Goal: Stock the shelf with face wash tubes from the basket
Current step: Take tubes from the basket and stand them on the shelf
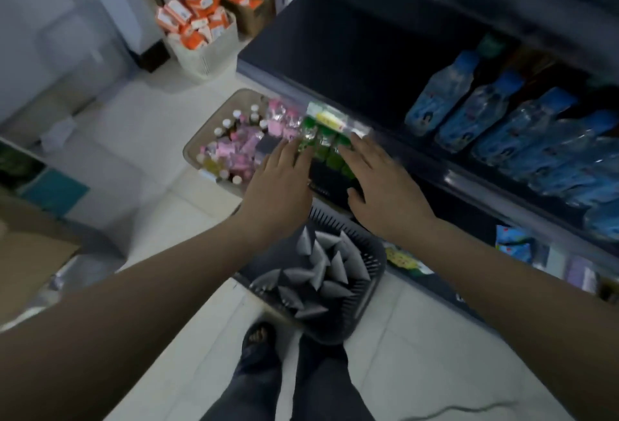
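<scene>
A dark slatted basket (pixel 371 273) stands on the floor in front of my feet, holding several grey face wash tubes (pixel 321 273) with their crimped ends up. Above it, a row of dark tubes with green caps (pixel 326 152) is pressed between my two palms at the front edge of the dark shelf (pixel 335 52). My left hand (pixel 278 186) holds the row's left side. On the right side is my right hand (pixel 385 186), fingers spread. The image is blurred, so the tubes' lower parts are hard to make out.
Blue-capped water bottles (pixel 485 112) fill the shelf's right half. A beige tray (pixel 191 149) of pink packs and small bottles sits on the floor to the left. A white basket of orange boxes (pixel 201 52) is behind it. A cardboard box (pixel 30 253) lies far left.
</scene>
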Tool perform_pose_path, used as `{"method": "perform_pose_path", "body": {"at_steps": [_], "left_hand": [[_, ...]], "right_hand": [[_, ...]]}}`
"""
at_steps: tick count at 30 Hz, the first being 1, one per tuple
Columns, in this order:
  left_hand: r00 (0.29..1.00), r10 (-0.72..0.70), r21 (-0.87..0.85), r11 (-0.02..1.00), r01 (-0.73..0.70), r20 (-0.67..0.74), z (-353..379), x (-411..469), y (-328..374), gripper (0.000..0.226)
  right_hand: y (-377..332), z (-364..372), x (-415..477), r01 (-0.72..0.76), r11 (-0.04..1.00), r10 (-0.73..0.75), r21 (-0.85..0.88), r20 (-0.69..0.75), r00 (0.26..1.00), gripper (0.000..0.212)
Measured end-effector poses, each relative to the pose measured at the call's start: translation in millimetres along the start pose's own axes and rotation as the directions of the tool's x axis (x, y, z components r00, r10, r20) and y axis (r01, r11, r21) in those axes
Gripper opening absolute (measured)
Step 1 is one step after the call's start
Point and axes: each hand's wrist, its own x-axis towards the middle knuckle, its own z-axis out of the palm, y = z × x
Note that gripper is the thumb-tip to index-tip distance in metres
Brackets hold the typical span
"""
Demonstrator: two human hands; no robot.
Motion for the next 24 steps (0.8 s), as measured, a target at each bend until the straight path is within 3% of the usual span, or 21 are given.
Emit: {"method": "perform_pose_path", "body": {"at_steps": [10,19,24], "left_hand": [[0.947,-0.159,-0.085,0.978,0.190,0.280,113.4,-28.9,-43.2,0.067],[0.899,-0.119,-0.095,0.980,0.174,0.421,201.5,-18.4,-62.7,0.073],[0.925,-0.034,-0.091,0.993,0.074,0.379,250.5,1.0,-78.4,0.049]], "right_hand": [[26.8,116.0,19.9,-0.078,0.993,0.053,0.085,0.266,0.963,0.060],[57.8,212.8,31.3,-0.185,0.981,0.151,0.060,0.361,0.920,0.051],[68.5,247.9,50.5,-0.204,0.977,0.163,0.066,0.392,0.905,0.046]]}}
